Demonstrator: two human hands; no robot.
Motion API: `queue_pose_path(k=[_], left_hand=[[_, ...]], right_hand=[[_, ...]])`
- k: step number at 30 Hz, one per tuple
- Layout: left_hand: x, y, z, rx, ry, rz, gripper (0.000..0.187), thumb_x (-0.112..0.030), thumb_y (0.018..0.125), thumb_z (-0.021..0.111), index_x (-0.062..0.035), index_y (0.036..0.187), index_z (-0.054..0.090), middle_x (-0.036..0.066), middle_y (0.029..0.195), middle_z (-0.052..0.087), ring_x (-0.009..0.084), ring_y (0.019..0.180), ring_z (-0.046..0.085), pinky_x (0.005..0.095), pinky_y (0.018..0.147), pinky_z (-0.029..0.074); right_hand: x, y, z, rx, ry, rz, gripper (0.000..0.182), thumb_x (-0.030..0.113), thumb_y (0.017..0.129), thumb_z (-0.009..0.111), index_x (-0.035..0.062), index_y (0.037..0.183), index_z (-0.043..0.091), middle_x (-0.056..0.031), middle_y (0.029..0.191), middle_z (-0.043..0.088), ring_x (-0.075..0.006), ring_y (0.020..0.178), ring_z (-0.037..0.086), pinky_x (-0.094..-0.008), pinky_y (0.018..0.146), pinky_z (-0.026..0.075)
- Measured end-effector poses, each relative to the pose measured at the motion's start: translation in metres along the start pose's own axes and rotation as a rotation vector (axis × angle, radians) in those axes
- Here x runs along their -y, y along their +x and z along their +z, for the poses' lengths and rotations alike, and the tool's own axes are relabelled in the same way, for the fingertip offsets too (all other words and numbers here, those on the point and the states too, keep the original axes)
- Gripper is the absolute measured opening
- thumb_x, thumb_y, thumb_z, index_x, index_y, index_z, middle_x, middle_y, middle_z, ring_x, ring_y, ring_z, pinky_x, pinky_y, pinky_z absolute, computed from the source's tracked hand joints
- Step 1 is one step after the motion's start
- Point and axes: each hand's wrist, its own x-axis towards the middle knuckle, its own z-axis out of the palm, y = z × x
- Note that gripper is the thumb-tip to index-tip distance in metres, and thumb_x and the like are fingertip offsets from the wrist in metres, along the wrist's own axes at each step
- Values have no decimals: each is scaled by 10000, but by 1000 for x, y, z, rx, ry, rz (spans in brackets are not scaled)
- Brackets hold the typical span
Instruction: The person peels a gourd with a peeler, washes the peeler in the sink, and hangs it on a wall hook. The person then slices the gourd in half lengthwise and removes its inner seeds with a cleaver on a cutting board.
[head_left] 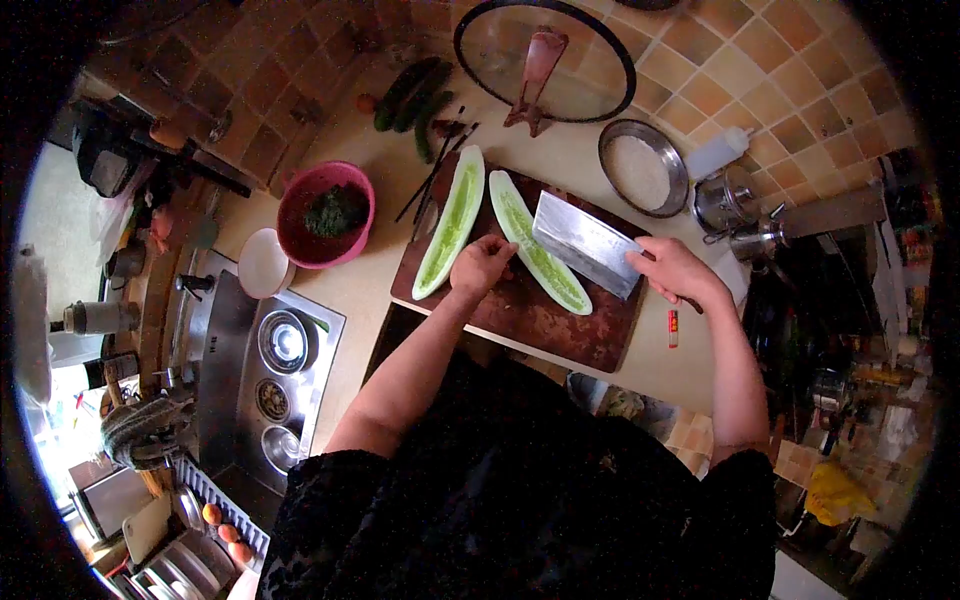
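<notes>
My right hand (680,272) grips a cleaver (585,240) by its handle, with the broad blade lying over the right cucumber half (545,263). That half rests cut side up, its pale green seedy core showing. To its left lies the other long cucumber half (452,225), also cut side up. Between the two halves is my left hand (484,265), its fingers closed in a pinch at the left edge of the right half. Whatever is in that pinch is too small to make out. Both halves lie on a dark brown cutting board (590,335).
A pink bowl of dark greens (325,215) and a white bowl (266,264) stand left, beside the steel sink (325,330). Behind the board are dark cucumbers (410,95), chopsticks (432,165), a glass lid (590,60) and a metal bowl (645,168). A small red tube (673,328) lies right.
</notes>
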Motion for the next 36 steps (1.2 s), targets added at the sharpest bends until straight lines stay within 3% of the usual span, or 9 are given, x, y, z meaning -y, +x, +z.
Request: queue_pose_path(k=[8,11,17,20,29,36], left_hand=[[12,10,2,20,39,2,346,-467,924,660,-128,971,712,27,724,722,154,688,704,337,681,530],[15,10,3,23,-9,22,350,-471,923,662,-127,962,713,30,724,721,159,680,699,339,673,527],[2,1,0,-5,40,9,354,-479,920,665,-134,978,724,43,752,731,160,727,720,334,699,539],[27,19,9,-49,99,66,358,-481,915,674,-139,1008,725,46,783,739,156,738,726,335,711,545],[12,7,4,9,-54,3,331,-447,918,684,-128,999,722,35,785,739,150,710,724,337,701,547],[7,8,0,38,22,-4,347,-435,924,682,-96,994,708,38,806,741,143,685,722,315,673,547]], right_hand=[[5,-19,-8,16,-112,-6,315,312,994,550,14,897,582,-40,549,525,-143,394,490,-332,378,398],[-1,-20,-10,33,-185,22,275,281,1009,556,13,979,607,-28,541,512,-116,382,457,-315,365,363],[-3,-25,-10,21,-167,-14,271,279,1009,555,18,959,608,-22,539,493,-110,390,453,-307,366,355],[-9,-22,-10,13,-170,-34,274,284,1011,553,21,967,616,-19,538,488,-105,392,453,-300,368,354],[-13,-44,-14,64,-133,101,279,279,1011,565,11,1030,643,-8,550,491,-96,395,439,-293,377,365],[-33,-50,-12,59,-107,88,316,315,997,560,14,1026,651,-38,570,541,-124,385,469,-320,374,392]])
